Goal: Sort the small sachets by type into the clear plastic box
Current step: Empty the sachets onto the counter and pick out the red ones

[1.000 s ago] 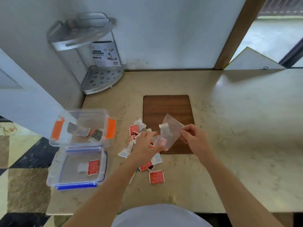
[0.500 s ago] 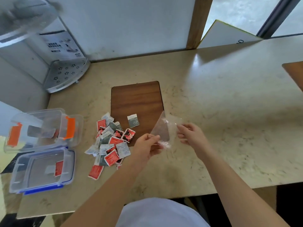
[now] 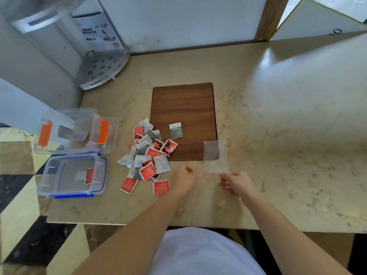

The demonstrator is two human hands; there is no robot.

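A loose pile of small sachets, red, white and grey-green, lies on the counter at the left edge of a brown board. One grey-green sachet lies alone on the board. The clear plastic box with orange clips stands left of the pile with a few sachets inside. An empty clear bag lies flat over the board's near right corner. My left hand rests curled just left of the bag, holding nothing. My right hand is at the bag's near edge with its fingers loose.
A second clear container with blue clips sits in front of the box, holding a red and a white sachet. A grey corner shelf rack stands at the back left. The counter's left edge drops to a checkered floor.
The bag, held up between both hands earlier, now lies flat on the counter. Both hands have let it go and drawn back. The sachets that were in it now lie in the pile.
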